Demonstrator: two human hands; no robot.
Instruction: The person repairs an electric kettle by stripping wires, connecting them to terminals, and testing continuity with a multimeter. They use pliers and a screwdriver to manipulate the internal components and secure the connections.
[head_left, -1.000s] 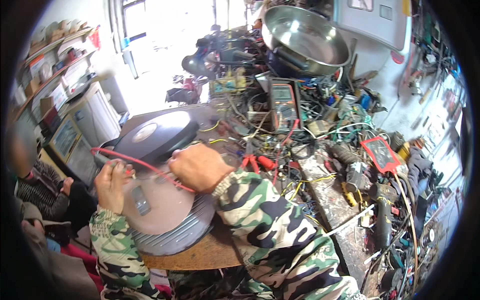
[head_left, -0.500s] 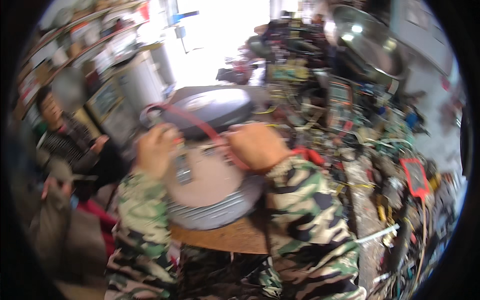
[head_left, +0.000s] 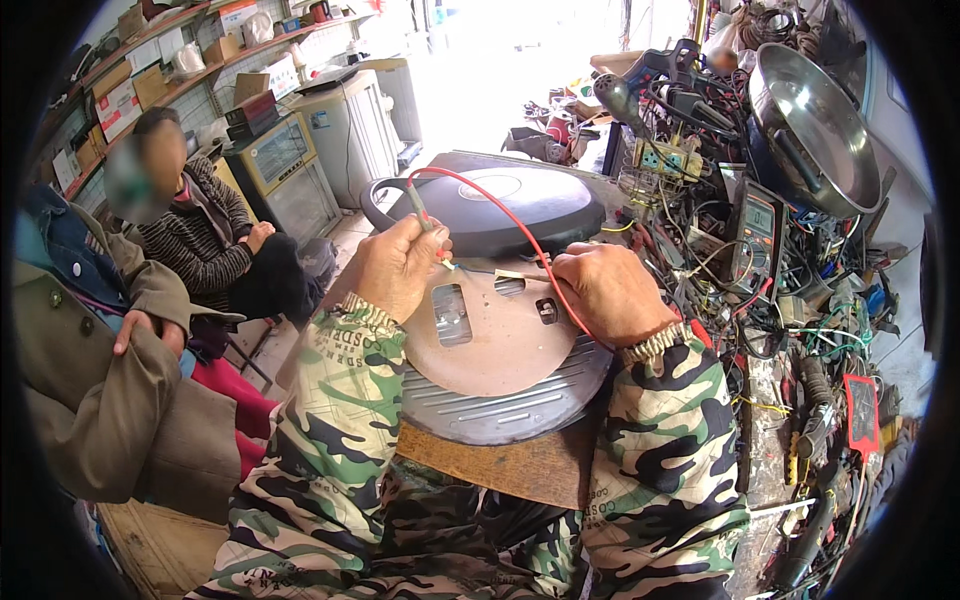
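Note:
A round electric griddle lies opened on the wooden bench [head_left: 500, 465] before me. A tan sheet [head_left: 500, 350] with cut-outs covers the middle of its ribbed grey underside [head_left: 470, 408]; a dark domed half [head_left: 490, 215] lies behind. My left hand [head_left: 395, 265] is closed around a test probe [head_left: 420, 207], its tip down at the sheet's far edge near a small white wire end. From the probe's top a red lead [head_left: 505, 205] arches over to my right hand [head_left: 612, 290]. That hand is curled at the sheet's far right edge; what its fingers pinch is hidden.
A multimeter [head_left: 757, 235] leans amid tangled wires and parts on the right. Beyond it stands a steel pan [head_left: 835, 130]; a red-framed swatter [head_left: 862, 415] is at far right. Two people sit at left, one in a striped top [head_left: 205, 240]. Shelves [head_left: 210, 70] line the wall.
The picture has sharpened, and the griddle and both hands sit farther right in it. My left hand now holds the probe upright at the sheet's far edge; the right stays curled nearby.

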